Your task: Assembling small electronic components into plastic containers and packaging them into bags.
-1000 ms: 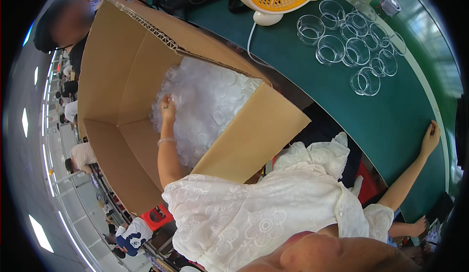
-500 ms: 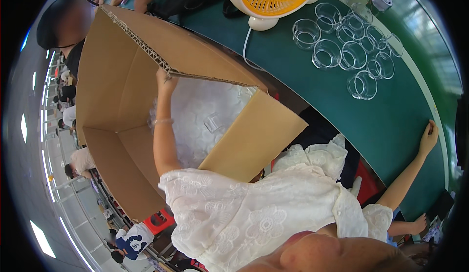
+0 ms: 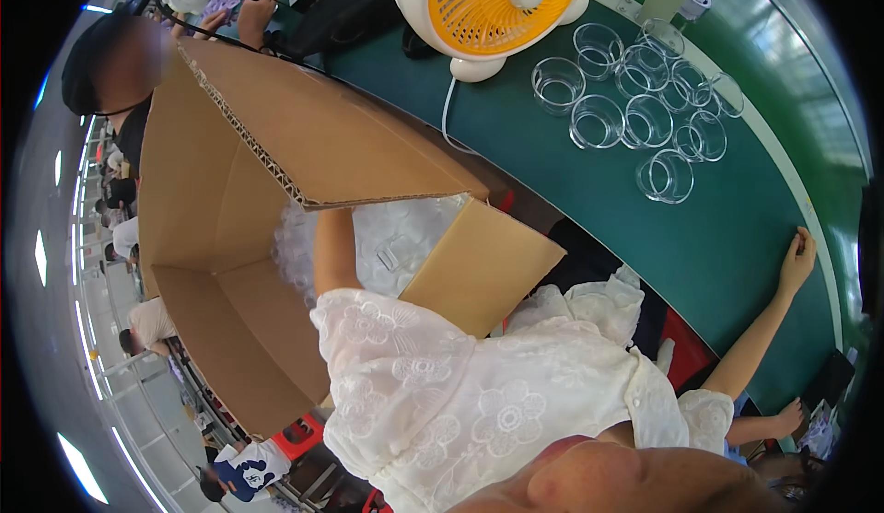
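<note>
**One arm under the box flap, the other braced on the worktop**

A large cardboard box point(image 3: 221, 264) stands open at the person's left, tipped so its mouth faces them, which lets an arm go in without bending over the rim. Its upper flap point(image 3: 313, 135) hangs out over the opening like a roof. The left forearm rises from the white lace sleeve point(image 3: 405, 366) and passes up under that flap; the left hand is hidden behind the cardboard, so whether its fingers are open or closed on anything cannot be told. Just past the arm, inside the box, lies a heap of clear plastic pieces in a plastic liner point(image 3: 405, 237), the things nearest the hidden hand.

To the right runs the green worktop point(image 3: 589, 191). A white and orange fan point(image 3: 497, 6) stands at its far edge, and beside it a cluster of clear round containers point(image 3: 645, 99) sits close together, mouths up. Further right, the right hand point(image 3: 797, 260) rests at the worktop's near edge, fingers curled loosely on the surface and gripping nothing, seemingly as a prop for the lean toward the box
</note>
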`<state>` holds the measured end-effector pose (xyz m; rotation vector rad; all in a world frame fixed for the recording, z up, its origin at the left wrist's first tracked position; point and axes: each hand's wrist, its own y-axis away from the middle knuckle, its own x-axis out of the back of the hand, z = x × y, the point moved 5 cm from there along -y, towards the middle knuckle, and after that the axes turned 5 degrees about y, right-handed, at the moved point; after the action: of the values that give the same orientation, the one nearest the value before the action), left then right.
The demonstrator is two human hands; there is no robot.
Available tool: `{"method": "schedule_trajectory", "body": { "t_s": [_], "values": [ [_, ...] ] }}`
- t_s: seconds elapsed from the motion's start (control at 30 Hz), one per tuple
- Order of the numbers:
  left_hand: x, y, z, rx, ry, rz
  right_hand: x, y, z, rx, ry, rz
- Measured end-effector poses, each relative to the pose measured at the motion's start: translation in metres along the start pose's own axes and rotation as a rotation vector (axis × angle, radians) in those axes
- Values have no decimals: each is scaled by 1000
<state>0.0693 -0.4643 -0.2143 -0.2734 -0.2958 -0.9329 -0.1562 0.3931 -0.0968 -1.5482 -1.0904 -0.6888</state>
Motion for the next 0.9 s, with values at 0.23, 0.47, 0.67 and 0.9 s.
{"method": "schedule_trajectory", "body": {
  "t_s": [0.23, 0.47, 0.67, 0.9],
  "values": [
    [-19, -4, -67, 216, 269, 56, 0, -3, -5, -7, 10, -3],
    [-44, 19, -11, 74, -784, -139, 3, 1, -1, 0, 22, 8],
    [-76, 52, 127, -342, -1079, -365, -3, -4, -2, 19, 32, -10],
    [-66, 37, 91, -371, -992, -243, 1, -6, -13, 19, 19, -11]
  ]
}}
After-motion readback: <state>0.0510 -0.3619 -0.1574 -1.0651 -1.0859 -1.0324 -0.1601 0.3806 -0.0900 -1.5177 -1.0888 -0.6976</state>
